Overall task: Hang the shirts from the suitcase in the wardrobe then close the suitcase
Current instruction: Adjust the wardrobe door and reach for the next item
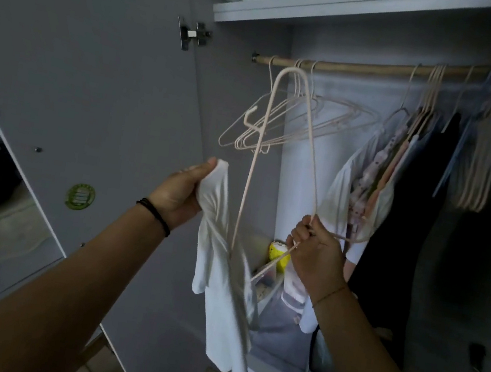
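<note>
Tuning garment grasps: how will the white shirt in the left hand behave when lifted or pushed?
Probably floppy: the white shirt droops in loose folds below the left hand. Likely light: a grip on one bunched end carries all of it. A push would probably just swing it against the hanger in the right hand.

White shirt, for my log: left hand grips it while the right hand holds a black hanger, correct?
No. The head view shows the hanger is cream, not black. The left hand grips the white shirt while the right hand holds that hanger.
</note>
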